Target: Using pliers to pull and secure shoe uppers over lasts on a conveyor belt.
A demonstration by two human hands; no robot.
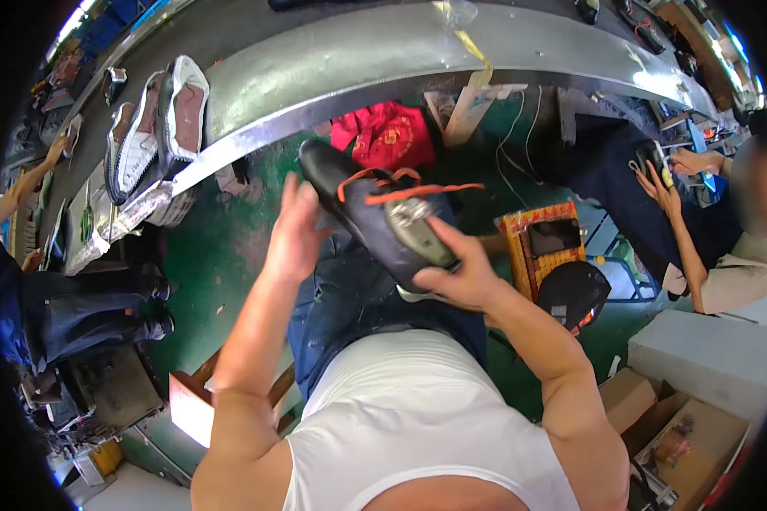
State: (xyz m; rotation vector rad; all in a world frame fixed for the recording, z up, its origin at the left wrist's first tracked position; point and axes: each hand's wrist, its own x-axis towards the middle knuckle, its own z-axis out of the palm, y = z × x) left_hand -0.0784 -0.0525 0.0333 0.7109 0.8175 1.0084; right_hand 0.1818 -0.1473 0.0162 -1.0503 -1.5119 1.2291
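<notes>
From far off, I see black shoe (358,213): smooth, leather-like, soft shine. Orange shoelace (443,188): matt cloth. Bench top (341,64): smooth grey metal, shiny edge. Post (469,115): bare wood, dull. I see red bundle (392,136): soft cloth. Tank top (418,392): white matt cloth. Trousers (349,298): dark cloth, spotty. Open box (699,447): dull brown cardboard. Floor (204,247): green, scuffed.

Yellowish print (398,136) on red cloth (362,129), pale marking (558,312) on black rounded thing (578,288); none legible.
</notes>
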